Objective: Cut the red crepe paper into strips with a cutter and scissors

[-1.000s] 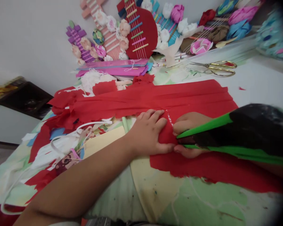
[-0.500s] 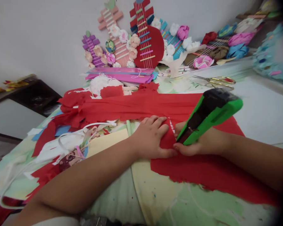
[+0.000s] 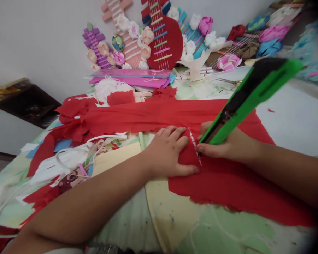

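A long sheet of red crepe paper (image 3: 228, 183) lies across the table. My left hand (image 3: 168, 153) presses flat on it, fingers stretched out, just left of a ragged cut line (image 3: 194, 144). My right hand (image 3: 228, 146) is closed round a green and black utility knife (image 3: 243, 98), which slants up to the right. Its tip meets the paper at the cut, right beside my left thumb.
Paper flowers (image 3: 205, 24) and a red paper guitar (image 3: 164, 42) lean on the wall at the back. Pink paper strips (image 3: 129, 76), scissors (image 3: 229, 82), white cord (image 3: 69, 158) and red scraps (image 3: 71, 109) lie on the table. A dark shelf (image 3: 29, 102) stands at left.
The knife's handle has swung up from lying low across the right side to slanting steeply. The cut in the red paper has grown longer towards me. My left hand stays pressed down.
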Motion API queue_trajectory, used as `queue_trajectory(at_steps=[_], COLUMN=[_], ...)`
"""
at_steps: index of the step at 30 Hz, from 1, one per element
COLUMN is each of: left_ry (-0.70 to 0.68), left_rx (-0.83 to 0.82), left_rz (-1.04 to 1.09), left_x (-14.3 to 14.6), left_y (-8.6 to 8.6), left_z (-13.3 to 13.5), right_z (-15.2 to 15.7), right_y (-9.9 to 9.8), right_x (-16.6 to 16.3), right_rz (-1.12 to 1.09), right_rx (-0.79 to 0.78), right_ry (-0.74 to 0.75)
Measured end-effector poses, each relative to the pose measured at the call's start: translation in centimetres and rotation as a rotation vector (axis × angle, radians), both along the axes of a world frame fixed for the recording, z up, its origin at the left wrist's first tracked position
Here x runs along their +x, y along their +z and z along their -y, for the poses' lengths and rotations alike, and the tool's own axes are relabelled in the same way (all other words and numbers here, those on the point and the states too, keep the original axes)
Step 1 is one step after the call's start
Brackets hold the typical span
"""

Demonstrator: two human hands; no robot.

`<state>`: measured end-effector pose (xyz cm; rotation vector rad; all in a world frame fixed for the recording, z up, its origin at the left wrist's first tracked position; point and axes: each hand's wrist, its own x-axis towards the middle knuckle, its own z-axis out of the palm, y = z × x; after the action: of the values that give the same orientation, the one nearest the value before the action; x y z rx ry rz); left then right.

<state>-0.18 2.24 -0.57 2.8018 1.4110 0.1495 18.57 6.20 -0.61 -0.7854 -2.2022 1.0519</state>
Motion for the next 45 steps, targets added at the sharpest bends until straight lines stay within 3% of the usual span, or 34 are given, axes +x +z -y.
queue_trajectory(at_steps=[3,7,27,35,45], left_ry=[-0.001,-0.002,-0.025,-0.025,-0.027], left_rx=[-0.008,-0.017,0.019,0.01,0.017], left_rz=[-0.005,-0.002,-0.002,-0.017,-0.004], left_x=[0.01,0.02,-0.07,-0.12,-0.1], left_y=[0.0,0.03,-0.16,-0.23,-0.06], left_z=[0.01,-0.01,-0.12,-0.11,-0.08], right_z=[0.04,0.11,0.32,0.41,0.22], right_y=[0.12,0.01,0.21,0.3,0.1], right_x=[0.12,0.07,-0.11,-0.3,-0.25], right_rz=[-0.022,0.019,0.125,0.135,0.121], right_rx=[-0.05,0.001,0.118,0.436,0.095], right_ry=[0.079,0.237,0.238,0.309,0.118])
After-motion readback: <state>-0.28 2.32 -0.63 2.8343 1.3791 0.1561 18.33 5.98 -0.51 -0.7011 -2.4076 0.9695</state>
